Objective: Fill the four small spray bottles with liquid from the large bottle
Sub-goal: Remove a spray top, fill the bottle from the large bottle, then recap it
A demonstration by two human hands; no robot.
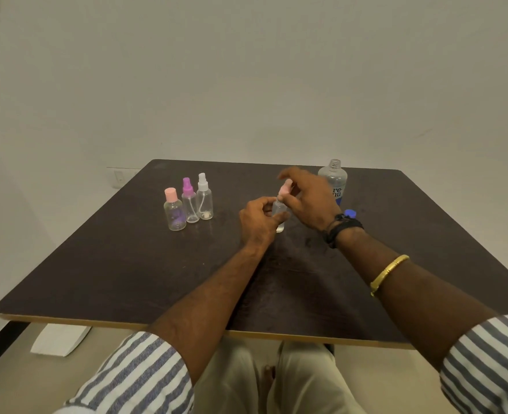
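While the left hand (258, 219) grips the clear body of a small spray bottle (280, 226) held upright near the middle of the dark surface (127, 264), the right hand (309, 198) pinches its pink top (285, 188) from above. Just behind the right hand stands the large bottle (333, 177), its neck open, with a blue cap (350, 213) lying on the surface beside it. Three other small bottles (190, 207) stand close together, well off to the left.

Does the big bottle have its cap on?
No, the large bottle stands with its threaded neck bare, and a blue cap lies on the table beside it.
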